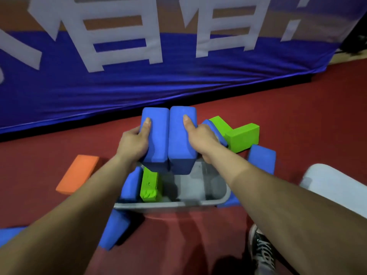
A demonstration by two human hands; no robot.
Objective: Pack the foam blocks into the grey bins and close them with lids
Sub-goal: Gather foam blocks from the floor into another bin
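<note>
1. Hands carry the load: the left hand point(135, 144) is clamped on one blue rectangular foam block point(156, 135), and the right hand point(200, 135) grips a second blue foam block point(181, 139) pressed against the first.
2. Both blocks hang over the far end of the grey plastic bin point(170, 204) on the red floor point(288, 116).
3. Inside, a blue block point(131, 185) and a green foam block point(150, 185) stand against the left wall, so the free space is probably on the right.
4. Keep the pair squeezed together, tip them upright, and lower them beside the green one.
5. Loose blocks remain around the bin, such as the orange foam block point(78, 173); the pale lid point(335, 183) waits at the right.
</note>
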